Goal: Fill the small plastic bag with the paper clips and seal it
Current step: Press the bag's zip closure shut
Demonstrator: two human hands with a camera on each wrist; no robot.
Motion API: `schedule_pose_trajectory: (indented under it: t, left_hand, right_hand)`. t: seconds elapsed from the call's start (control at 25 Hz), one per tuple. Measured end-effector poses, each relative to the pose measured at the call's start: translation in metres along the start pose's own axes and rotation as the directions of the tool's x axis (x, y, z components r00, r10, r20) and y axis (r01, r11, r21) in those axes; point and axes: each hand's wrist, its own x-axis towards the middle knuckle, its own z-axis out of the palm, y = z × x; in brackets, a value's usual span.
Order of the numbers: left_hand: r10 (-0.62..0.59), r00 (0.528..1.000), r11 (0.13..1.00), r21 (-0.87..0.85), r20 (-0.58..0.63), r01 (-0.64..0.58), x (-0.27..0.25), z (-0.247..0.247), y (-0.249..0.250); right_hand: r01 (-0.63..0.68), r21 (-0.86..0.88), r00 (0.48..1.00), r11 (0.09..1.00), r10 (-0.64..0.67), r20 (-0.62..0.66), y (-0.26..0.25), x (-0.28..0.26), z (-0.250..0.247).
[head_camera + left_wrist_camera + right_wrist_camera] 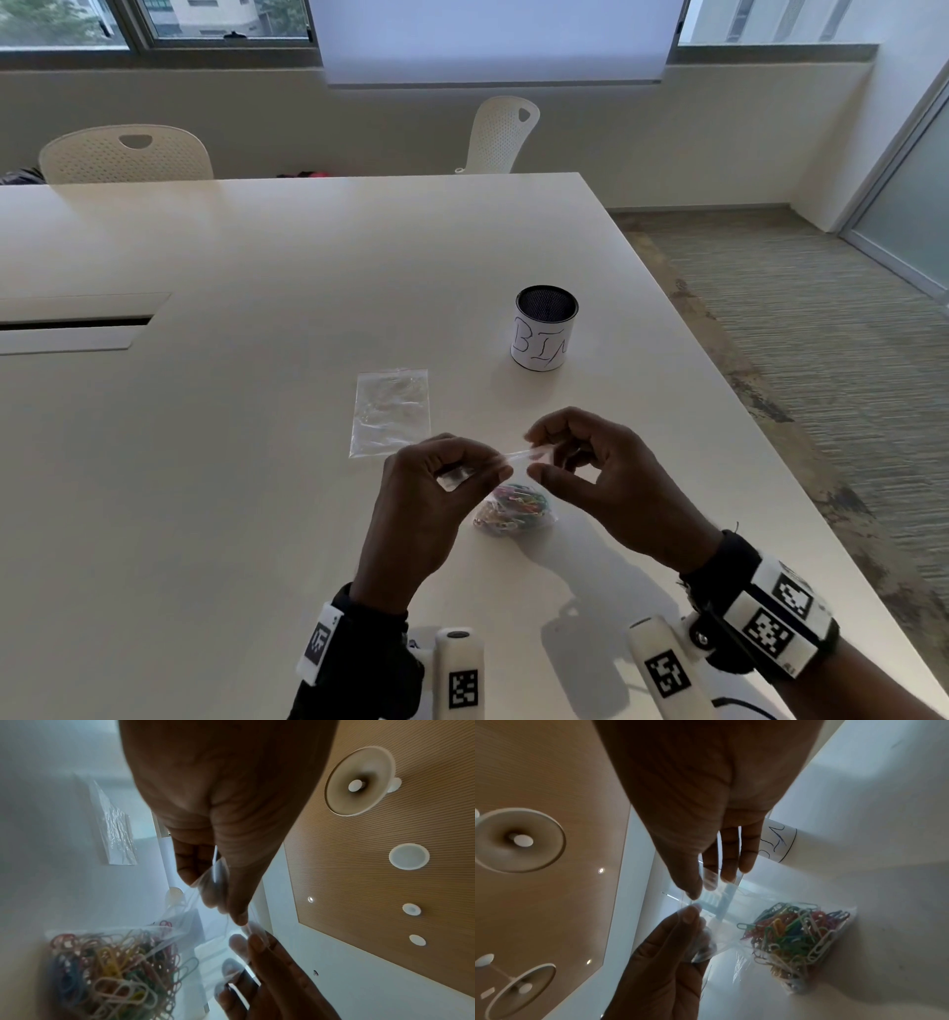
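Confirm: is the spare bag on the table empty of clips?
Yes: the spare bag lies flat and clear; the paper clips sit in the held bag.

Desk (257, 462) carries everything. Near its front edge sits a small bag (518, 493) with paper clips (516, 509) inside, bottom resting on the desk, top edge raised. Left hand (426, 493) has its grip on the left end of the bag's top edge, right hand (606, 478) on the right end; both above the clips. Second bag (391, 412) lies flat on the desk just behind and left of the hands. Can (545, 327) stands upright further back, right of the flat bag, near the desk's right edge. Slot (77, 322) in the desk surface far left. Two chairs (126, 154) behind the desk's far edge, windows (154, 25) beyond them.
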Motion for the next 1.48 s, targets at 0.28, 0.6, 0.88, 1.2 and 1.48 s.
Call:
schedule_pose_trajectory:
  t: [0.28,0.6,0.88,1.2,1.48]
  left_hand:
    - [0.060,0.998,0.996,0.066,-0.008,-0.059,-0.001,-0.002,0.001]
    - [0.122,0.992,0.988,0.089,0.012,-0.122,0.001,0.001,-0.003]
    - [0.105,0.994,0.991,0.083,-0.037,-0.101,-0.003,-0.004,-0.011]
    - [0.104,0.994,0.988,0.109,0.016,-0.105,-0.002,-0.006,-0.006]
    - [0.151,0.988,0.977,0.156,-0.023,-0.145,0.000,-0.013,-0.009]
  right_hand:
    - [0.026,-0.012,1.000,1.000,-0.026,-0.009,0.002,0.003,0.003]
    - [0.126,-0.110,0.992,0.986,-0.125,0.016,0.002,0.006,0.004]
    - [0.125,-0.131,0.991,0.984,-0.129,-0.028,0.002,0.005,0.003]
    - [0.160,-0.164,0.986,0.973,-0.151,0.067,0.001,0.010,0.008]
    - [0.065,-0.117,0.995,0.991,-0.072,-0.062,0.003,0.014,0.006]
